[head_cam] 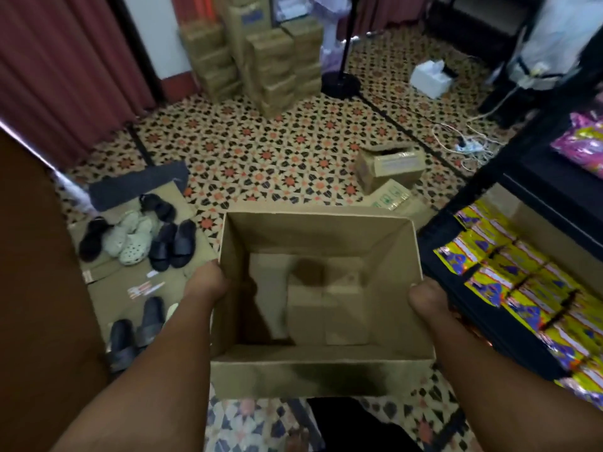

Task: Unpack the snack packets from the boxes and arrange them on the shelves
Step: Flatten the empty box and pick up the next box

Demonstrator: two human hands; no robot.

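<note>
I hold an open cardboard box in front of me above the patterned floor; no packets show inside, only its folded bottom flaps. My left hand grips the box's left wall and my right hand grips its right wall, with the fingers hidden behind the cardboard. To the right stands a black shelf unit with yellow and purple snack packets laid in rows on its lower shelf. Pink and yellow packets lie on the shelf above.
A stack of closed cardboard boxes stands against the far wall. An opened box lies on its side on the floor ahead. Several sandals and slippers sit on flattened cardboard at the left. Cables and a power strip lie near the shelf.
</note>
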